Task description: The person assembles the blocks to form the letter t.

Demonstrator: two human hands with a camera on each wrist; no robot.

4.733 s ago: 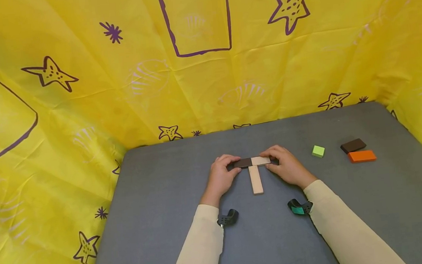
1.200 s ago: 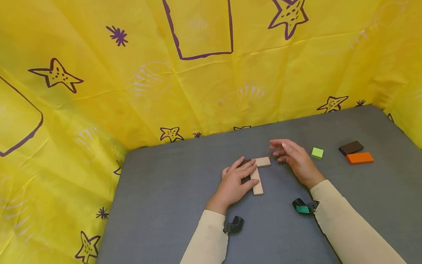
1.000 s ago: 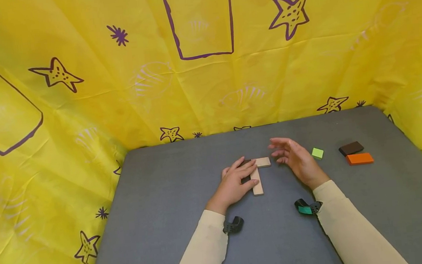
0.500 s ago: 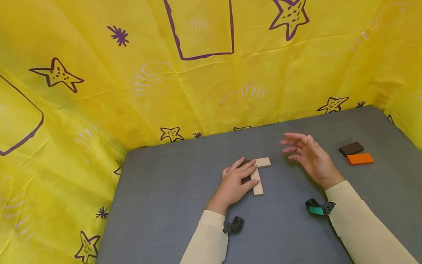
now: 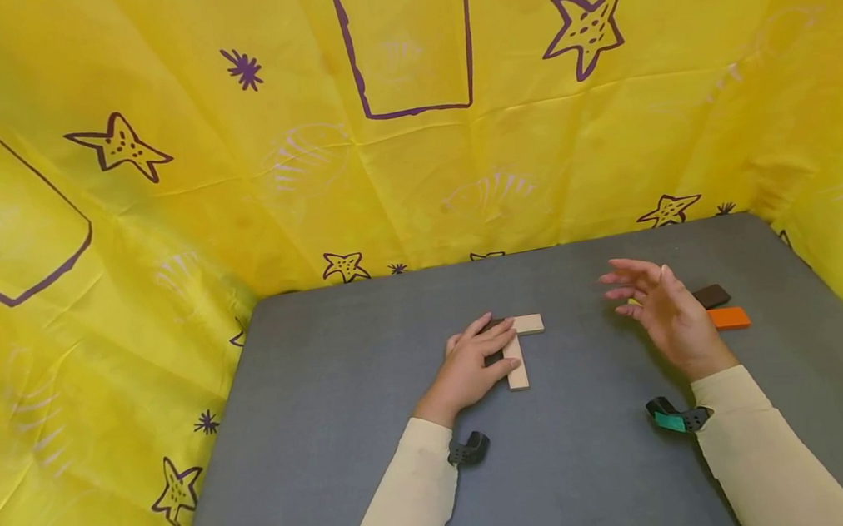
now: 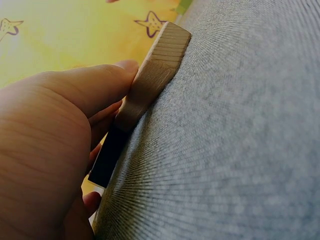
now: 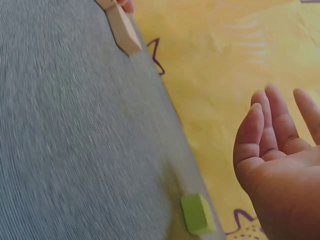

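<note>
My left hand lies over a small group of flat blocks, fingers extended. A pale wooden block points toward me under its fingertips. Another pale wooden block extends to the right at the far end. A dark brown block is mostly hidden beneath the fingers. In the left wrist view the thumb touches the side of the near pale block. My right hand hovers on the right, fingers spread and slightly bent, holding nothing. Below it in the right wrist view sits a small green block.
Beyond the right hand, a dark brown block and an orange block lie side by side, partly covered by it. The grey table is bordered by a yellow patterned cloth at the back and sides.
Both hands first held the ends of the far row; the left has since moved onto the blocks. The right has let go and drifted rightward, now nearly covering the green block in the head view.
</note>
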